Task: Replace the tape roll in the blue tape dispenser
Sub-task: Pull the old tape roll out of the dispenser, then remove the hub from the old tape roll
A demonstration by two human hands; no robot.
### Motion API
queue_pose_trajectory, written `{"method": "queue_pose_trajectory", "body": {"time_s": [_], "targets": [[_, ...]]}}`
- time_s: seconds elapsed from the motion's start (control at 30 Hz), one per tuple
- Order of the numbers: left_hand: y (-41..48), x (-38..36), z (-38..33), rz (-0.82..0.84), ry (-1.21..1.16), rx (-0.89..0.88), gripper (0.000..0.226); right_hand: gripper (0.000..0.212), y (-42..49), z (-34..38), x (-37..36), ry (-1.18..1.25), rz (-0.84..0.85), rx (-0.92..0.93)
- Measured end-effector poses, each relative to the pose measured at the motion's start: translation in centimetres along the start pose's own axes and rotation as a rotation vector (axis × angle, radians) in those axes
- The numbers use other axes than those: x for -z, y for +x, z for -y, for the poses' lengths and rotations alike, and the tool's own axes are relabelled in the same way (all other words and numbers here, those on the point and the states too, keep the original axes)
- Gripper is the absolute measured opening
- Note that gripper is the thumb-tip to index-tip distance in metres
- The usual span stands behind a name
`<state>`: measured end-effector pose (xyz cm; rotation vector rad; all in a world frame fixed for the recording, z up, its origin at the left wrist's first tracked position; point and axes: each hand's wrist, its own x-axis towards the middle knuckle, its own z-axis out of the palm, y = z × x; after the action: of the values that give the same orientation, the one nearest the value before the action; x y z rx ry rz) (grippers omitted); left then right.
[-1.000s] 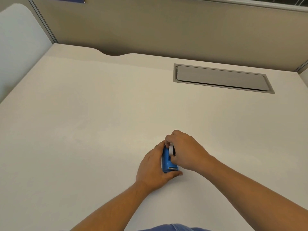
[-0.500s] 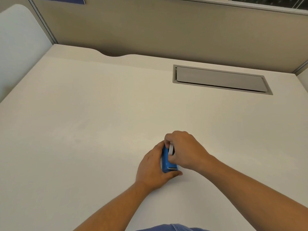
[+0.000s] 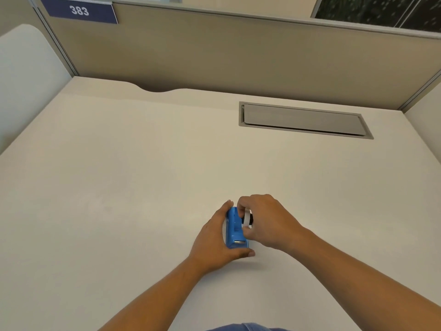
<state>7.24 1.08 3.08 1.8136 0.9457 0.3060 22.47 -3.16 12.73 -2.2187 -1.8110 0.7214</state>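
Lower centre of frame: the blue tape dispenser (image 3: 235,231) is steadied by the left hand (image 3: 214,244), fingers wrapped around it; the light, rigid tape roll (image 3: 247,219) is pinched at its rim by the right hand (image 3: 267,220)

Legible text: "383", white numerals on dark blue plate (image 3: 80,10), mounted at top left of partition wall (image 3: 214,51). No other readable markings.

One blue dispenser (image 3: 235,229), one tape roll (image 3: 247,219), two hands, one desk (image 3: 119,187).

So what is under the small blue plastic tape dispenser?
The pale desk lies around the small blue plastic tape dispenser; its underside is hidden by its body and the left hand.
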Motion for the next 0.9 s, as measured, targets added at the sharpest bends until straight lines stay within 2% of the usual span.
{"method": "queue_pose_trajectory", "body": {"time_s": [0.1,0.23,0.33,0.47,0.67,0.9], "targets": [[-1.3,0.9,-1.0,-0.005,-0.062,-0.023,0.116,0.021,-1.2,0.0,0.4,0.029,-0.006,0.002],[-3.6,1.4,-3.1,-0.069,-0.168,0.031,0.083,0.024,-3.6,0.2,0.8,0.062,-0.014,0.03],[-5.5,1.4,-4.9,-0.015,-0.387,0.085,0.059,0.022,-5.5,0.8,0.9,0.079,-0.028,0.058],[-7.2,1.3,-7.0,0.058,-0.493,0.094,0.035,0.027,-7.5,1.6,1.1,0.141,-0.027,0.05],[-8.2,1.7,-8.2,0.0,-0.571,0.129,0.024,0.03,-8.7,2.1,1.1,0.2,-0.052,0.078],[-9.2,1.8,-9.4,-0.002,-0.647,0.159,0.03,0.054,-9.9,1.9,1.7,0.274,-0.053,0.054]]}}
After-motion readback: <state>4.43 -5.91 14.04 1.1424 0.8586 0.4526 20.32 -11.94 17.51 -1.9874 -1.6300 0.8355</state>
